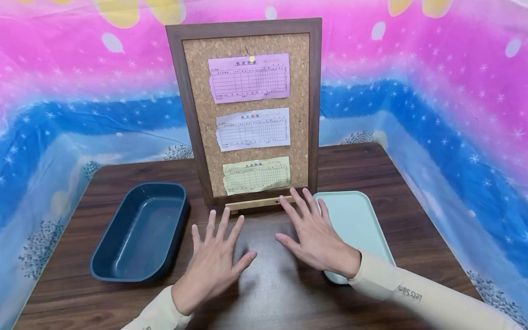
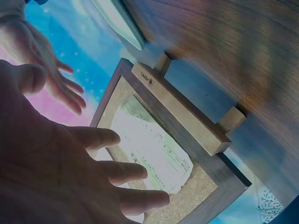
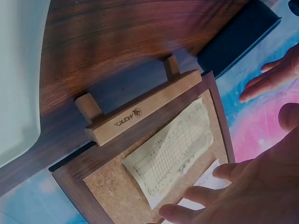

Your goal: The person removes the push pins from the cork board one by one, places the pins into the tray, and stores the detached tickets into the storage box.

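Both hands hover over the table before a framed corkboard (image 1: 198,114), fingers spread and nothing held. The left hand (image 1: 216,256) is between a dark blue bin and the board's foot. My right hand (image 1: 311,233) overlaps the edge of a pale green tray (image 1: 359,215) in the head view. Three receipt slips are pinned one above another: a pink slip (image 1: 249,80) with a yellow pushpin (image 1: 252,59), a white slip (image 1: 253,130) with a pink pin, and a yellow slip (image 1: 257,176) with a whitish pin. A wooden easel ledge (image 3: 149,109) supports the frame.
The deep dark blue bin (image 1: 96,266) stands at the left of the brown wood-grain table (image 1: 412,229). The shallow tray lies at the right. A pink and blue patterned cloth (image 1: 453,91) hangs behind and around the table.
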Demonstrator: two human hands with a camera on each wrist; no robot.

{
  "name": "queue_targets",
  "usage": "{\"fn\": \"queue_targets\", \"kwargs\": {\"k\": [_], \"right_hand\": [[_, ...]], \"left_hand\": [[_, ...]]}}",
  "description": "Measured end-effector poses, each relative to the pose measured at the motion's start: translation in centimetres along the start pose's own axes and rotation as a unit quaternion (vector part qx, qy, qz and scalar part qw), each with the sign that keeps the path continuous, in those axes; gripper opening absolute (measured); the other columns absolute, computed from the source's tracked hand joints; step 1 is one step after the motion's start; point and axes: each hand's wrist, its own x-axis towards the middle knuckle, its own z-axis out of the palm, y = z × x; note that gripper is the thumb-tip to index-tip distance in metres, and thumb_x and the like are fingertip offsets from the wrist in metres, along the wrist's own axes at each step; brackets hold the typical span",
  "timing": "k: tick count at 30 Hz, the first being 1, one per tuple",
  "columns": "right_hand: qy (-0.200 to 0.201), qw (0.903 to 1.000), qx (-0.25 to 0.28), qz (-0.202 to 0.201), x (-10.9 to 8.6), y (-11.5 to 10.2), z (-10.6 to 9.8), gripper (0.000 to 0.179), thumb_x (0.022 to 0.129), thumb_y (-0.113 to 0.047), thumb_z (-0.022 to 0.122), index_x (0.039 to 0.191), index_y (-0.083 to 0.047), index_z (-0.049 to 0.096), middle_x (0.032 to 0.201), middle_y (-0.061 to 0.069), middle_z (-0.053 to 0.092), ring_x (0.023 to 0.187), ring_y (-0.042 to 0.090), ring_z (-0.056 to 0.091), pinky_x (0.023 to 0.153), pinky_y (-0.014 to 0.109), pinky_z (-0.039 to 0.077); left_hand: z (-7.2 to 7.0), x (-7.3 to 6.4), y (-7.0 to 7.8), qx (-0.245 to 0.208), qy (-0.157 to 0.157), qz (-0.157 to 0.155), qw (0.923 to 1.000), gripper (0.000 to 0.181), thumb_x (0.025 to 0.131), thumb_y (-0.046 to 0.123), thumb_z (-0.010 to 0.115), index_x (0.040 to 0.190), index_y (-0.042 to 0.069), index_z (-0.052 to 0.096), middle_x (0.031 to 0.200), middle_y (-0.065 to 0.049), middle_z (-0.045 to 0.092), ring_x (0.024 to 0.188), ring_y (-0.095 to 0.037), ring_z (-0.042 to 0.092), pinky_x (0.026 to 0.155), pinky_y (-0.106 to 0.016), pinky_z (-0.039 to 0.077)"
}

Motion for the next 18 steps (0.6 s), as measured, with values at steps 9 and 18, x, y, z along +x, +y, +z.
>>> {"fn": "queue_targets", "kwargs": {"k": [9,18], "right_hand": [[0.009,0.9998,0.011,0.014,0.6,0.0,-1.0,0.074,0.094,-0.061,0.033,0.152,-0.019,0.017,0.157,0.007,0.005,0.141,0.033,-0.001,0.102,0.064,0.006],[0.024,0.9996,0.014,0.01,1.4,-0.1,-2.2,0.074,0.094,-0.062,0.033,0.153,-0.021,0.015,0.157,0.005,0.003,0.142,0.03,-0.003,0.103,0.063,0.004]], "left_hand": [[-0.6,0.3,-0.3,0.0,0.011,0.01,0.9999,0.075,0.088,0.066,0.043,0.148,0.02,0.034,0.154,-0.015,0.017,0.14,-0.04,0.004,0.099,-0.069,0.008],[-1.8,1.1,-0.5,-0.013,0.05,0.038,0.9979,0.073,0.09,0.061,0.045,0.148,0.018,0.033,0.154,-0.015,0.017,0.141,-0.036,0.006,0.104,-0.062,0.01]]}}
